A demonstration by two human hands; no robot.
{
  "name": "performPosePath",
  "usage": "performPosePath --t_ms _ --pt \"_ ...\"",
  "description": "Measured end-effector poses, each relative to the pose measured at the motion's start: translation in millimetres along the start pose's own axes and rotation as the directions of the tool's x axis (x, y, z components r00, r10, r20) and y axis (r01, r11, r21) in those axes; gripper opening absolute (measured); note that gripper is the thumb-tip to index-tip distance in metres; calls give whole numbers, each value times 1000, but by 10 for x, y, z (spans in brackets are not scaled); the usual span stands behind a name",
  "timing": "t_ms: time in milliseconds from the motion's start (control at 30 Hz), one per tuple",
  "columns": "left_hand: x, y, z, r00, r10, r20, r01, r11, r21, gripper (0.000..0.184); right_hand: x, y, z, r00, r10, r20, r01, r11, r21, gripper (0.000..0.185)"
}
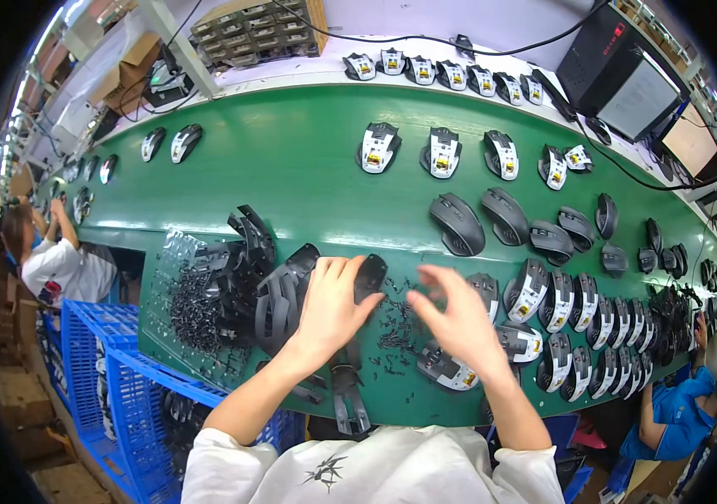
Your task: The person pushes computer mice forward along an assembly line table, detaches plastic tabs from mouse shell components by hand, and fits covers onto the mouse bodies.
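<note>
Nearest you, at the lower middle of the frame, a dark forked piece [348, 399] lies at the edge of the green bench [291, 151]. Just above it, near the middle, your left hand [332, 302] grasps a black shell piece [370, 275] between fingers and thumb, so the piece sits off that hand's right side. Its long axis seems to run nearly up and down the frame, the top leaning slightly right (your fingers cover part of it, so take that loosely).

Your right hand [459, 315] is apart from the piece, to its right and a little lower, with fingers curled toward it; they are blurred, and you cannot tell from this view whether they pinch anything. Your left is the nearer hand, already in contact. Small black parts [396, 328] lie scattered between your hands. Farther up, right of centre, sit dark mice [457, 223], and beyond them, toward the top, a row of black-and-white mice [442, 153].
</note>
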State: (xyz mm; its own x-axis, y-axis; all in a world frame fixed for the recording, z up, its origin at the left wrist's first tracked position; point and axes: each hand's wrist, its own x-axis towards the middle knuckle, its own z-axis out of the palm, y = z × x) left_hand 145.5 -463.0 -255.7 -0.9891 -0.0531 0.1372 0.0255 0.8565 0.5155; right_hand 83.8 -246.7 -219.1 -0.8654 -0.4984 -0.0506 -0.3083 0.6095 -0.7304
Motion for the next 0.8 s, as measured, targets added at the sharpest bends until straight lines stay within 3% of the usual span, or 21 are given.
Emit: performPosePath --t_ms 133,167,233,300,333,467,500,633,667,800 --pt "37 321 -259 998 -67 0 59 879 -474 61 -127 -194 143 985 136 103 -168 879 446 63" --pt "42 305 -264 998 -65 3 59 881 -470 61 -138 -205 162 985 137 102 -168 876 451 63" --pt "57 244 -261 980 -140 144 195 506 -840 58 -169 -221 196 998 51 41 -65 860 507 60" --pt "61 205 -250 943 -138 304 304 -21 -952 55 -210 -225 218 999 -28 -19 34 833 552 58" --pt "67 205 -248 941 -140 310 310 -22 -951 55 -230 -233 215 1000 -23 -17 28 832 554 58" --pt "60 237 -262 913 -197 356 263 -384 -885 47 -326 -330 148 949 276 152 -305 692 654 48" --pt "64 244 -276 914 -201 352 259 -380 -888 47 -317 -338 131 951 270 154 -302 692 656 48" --pt "54 315 -321 882 -340 328 157 -443 -882 35 -321 -306 50 707 348 615 -697 194 691 46" --pt "35 332 -332 882 -335 330 164 -438 -884 35 -317 -323 74 710 347 613 -693 188 696 46" --pt "-108 430 -315 989 -49 142 129 -211 -969 25 -290 -495 238 890 158 427 -422 -66 904 51"
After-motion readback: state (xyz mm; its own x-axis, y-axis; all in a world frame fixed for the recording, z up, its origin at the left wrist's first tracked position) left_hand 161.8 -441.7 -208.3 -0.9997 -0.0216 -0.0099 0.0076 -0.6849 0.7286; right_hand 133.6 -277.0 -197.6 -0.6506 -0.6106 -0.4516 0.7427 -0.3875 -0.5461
